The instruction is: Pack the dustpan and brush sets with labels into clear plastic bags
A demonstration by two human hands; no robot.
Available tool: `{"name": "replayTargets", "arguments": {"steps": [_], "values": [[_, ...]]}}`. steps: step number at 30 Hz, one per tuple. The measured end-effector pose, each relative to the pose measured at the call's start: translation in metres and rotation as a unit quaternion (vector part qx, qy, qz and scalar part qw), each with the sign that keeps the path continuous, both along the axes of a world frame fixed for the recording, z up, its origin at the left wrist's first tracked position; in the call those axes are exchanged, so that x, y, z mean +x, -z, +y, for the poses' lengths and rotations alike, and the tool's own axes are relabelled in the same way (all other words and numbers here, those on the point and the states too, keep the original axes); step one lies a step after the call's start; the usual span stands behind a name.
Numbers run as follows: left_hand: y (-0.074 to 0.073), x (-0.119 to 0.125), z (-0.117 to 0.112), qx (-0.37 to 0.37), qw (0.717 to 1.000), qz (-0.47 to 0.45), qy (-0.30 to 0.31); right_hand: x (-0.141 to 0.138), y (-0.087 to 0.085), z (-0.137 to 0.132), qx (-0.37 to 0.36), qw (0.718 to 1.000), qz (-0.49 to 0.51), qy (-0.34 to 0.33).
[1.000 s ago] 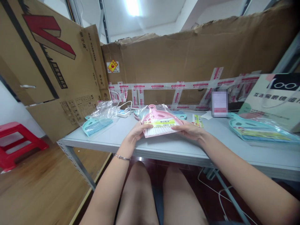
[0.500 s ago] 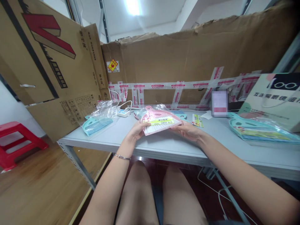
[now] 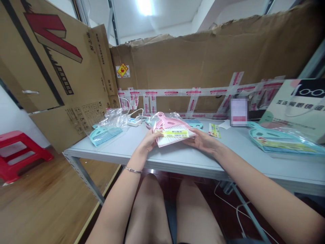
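Cardboard (image 3: 182, 64) stands behind the central dustpan set (image 3: 174, 133).

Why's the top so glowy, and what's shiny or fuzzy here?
Head view: the ceiling light glares white, probably too bright for the camera; head view: crinkled plastic at left glints; head view: small print on the label over the pink dustpan blurs, and the screen is blocky squares.

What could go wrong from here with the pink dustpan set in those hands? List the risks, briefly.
The clear plastic around the pink dustpan set looks loose and crinkled, so the set might slip between the left hand and right hand.
The right hand is close to a yellow-green card on the table and could nudge it.
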State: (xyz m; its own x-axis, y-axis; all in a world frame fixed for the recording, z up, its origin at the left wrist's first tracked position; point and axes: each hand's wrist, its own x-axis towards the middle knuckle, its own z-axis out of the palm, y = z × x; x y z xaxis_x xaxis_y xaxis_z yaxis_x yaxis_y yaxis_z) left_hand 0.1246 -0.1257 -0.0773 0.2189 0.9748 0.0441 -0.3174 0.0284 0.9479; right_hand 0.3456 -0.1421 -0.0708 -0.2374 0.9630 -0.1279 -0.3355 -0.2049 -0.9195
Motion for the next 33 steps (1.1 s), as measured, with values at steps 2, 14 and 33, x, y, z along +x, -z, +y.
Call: {"name": "replayTargets", "arguments": {"steps": [2,14,33], "values": [[0.002,0.0,0.001,0.006,1.0,0.009,0.006,-0.002,-0.001,0.0,0.006,1.0,-0.021,0.014],[-0.002,0.005,-0.005,0.022,1.0,0.003,0.01,-0.007,0.011,0.012,0.015,0.987,-0.097,0.127],[0.0,0.004,0.001,-0.039,0.998,0.013,-0.041,0.0,0.005,0.003,0.058,0.998,0.0,-0.017]]}}
